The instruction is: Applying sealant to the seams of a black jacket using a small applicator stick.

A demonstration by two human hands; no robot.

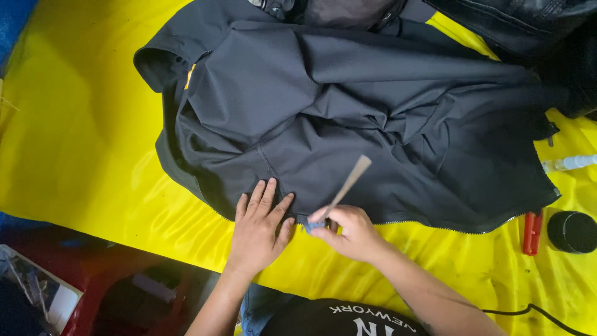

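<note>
A dark grey jacket (348, 106) lies spread on a yellow plastic sheet (81, 130), its zipper edge toward me. My left hand (258, 227) lies flat, fingers apart, pressing the jacket's lower hem. Just to its right, my right hand (348, 231) grips a thin stick-like tool (349, 183) with a pale wooden handle that points up and away over the fabric. A small blue bit shows at the tool's lower end, at the hem between my hands.
At the right edge lie a red-handled tool (532, 232), a round black lid or container (573, 231) and a white tube (569, 163). A black cable (535, 309) trails at the bottom right. More dark clothing (528, 25) is piled at the top right. A red stool (93, 274) stands below left.
</note>
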